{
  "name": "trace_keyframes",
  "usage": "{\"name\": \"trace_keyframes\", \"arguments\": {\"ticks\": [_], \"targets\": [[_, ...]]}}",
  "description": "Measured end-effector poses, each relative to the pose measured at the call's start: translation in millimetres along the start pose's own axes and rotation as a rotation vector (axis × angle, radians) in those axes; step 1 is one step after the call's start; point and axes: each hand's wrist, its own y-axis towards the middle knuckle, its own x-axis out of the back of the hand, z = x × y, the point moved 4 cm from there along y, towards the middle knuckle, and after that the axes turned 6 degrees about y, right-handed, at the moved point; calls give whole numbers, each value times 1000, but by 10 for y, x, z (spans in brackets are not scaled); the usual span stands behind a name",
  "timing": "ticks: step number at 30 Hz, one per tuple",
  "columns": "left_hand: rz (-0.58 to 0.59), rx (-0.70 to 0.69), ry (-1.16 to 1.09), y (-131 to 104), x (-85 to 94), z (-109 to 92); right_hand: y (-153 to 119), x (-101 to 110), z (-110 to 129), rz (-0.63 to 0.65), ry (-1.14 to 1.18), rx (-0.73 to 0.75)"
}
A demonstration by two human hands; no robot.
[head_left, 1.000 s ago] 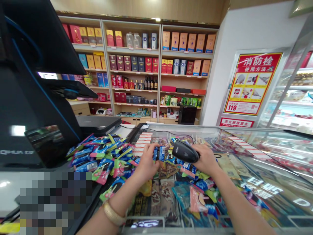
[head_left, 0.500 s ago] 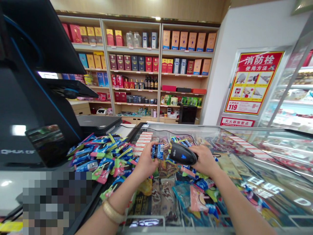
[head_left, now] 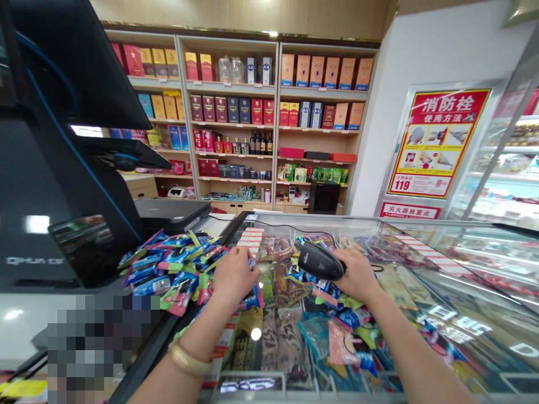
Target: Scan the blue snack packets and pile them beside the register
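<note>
My left hand [head_left: 236, 275], a gold bracelet [head_left: 189, 359] on its wrist, is over the right edge of a pile of blue, pink and green snack packets [head_left: 174, 266]. Its fingers are curled; a bit of packet shows by the fingertips, but what it grips is mostly hidden. My right hand [head_left: 357, 275] is closed around a black handheld scanner [head_left: 320, 261], whose head points left above a second group of similar packets [head_left: 351, 317]. Both groups lie on the glass top of a freezer [head_left: 295, 219].
A black register with a screen [head_left: 80, 62] stands at the left, beside a flat dark box [head_left: 170, 210]. Bagged goods [head_left: 288, 342] show under the glass. Shelves of boxes [head_left: 236, 84] and a red fire-hydrant notice [head_left: 440, 143] are behind.
My left hand has moved left and away from the scanner, and the blue packet it held up is no longer visible. My right hand and the scanner have shifted slightly right.
</note>
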Motion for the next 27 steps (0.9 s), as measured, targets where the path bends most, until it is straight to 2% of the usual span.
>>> {"name": "trace_keyframes", "arguments": {"ticks": [2, 4, 7, 9, 13, 15, 19, 25, 27], "targets": [[13, -17, 134, -21, 1, 23, -2, 2, -23, -17, -20, -6], [-38, -43, 184, -39, 17, 20, -4, 3, -46, -27, -43, -12], [-171, -114, 110, -68, 52, -60, -5, 5, -79, -29, -55, -26], [-186, -213, -7, -97, 30, -178, -7, 7, -96, -31, -58, -35], [8, -514, -217, -228, -180, -523, -11, 7, -116, -29, -62, -44], [94, -583, -228, -304, -312, -658, -11, 8, -116, -32, -62, -43], [151, -546, -174, -352, -483, -785, -3, 20, -98, -43, -66, -38], [262, -439, -22, -264, -512, -803, 6, 6, -78, -41, -73, -56], [267, -430, 0, -240, -510, -801, 4, -7, -81, -35, -72, -61]]}}
